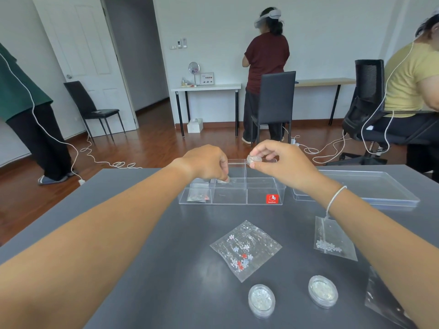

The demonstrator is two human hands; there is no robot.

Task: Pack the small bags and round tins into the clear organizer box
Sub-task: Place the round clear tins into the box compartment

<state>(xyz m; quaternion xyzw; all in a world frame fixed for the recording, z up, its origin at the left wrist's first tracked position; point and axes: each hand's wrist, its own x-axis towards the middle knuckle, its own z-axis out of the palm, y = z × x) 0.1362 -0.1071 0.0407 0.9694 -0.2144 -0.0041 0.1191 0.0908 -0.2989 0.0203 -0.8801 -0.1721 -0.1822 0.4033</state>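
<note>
The clear organizer box (263, 202) with a red sticker stands in the middle of the grey table. A small bag (198, 195) lies in its front left compartment. My right hand (280, 160) holds a round tin (253, 159) above the box's back right part. My left hand (209, 163) reaches down into a middle compartment, fingertips pinched on something small that I cannot make out. On the table near me lie a bag of flower beads (245, 249), a bag of white beads (332, 238), and two round tins (261, 300) (323, 290).
The box's clear lid (356, 188) lies to its right. Another clear bag (384, 302) sits at the table's near right edge under my forearm. Three people, chairs and white cables on the wooden floor are beyond the table.
</note>
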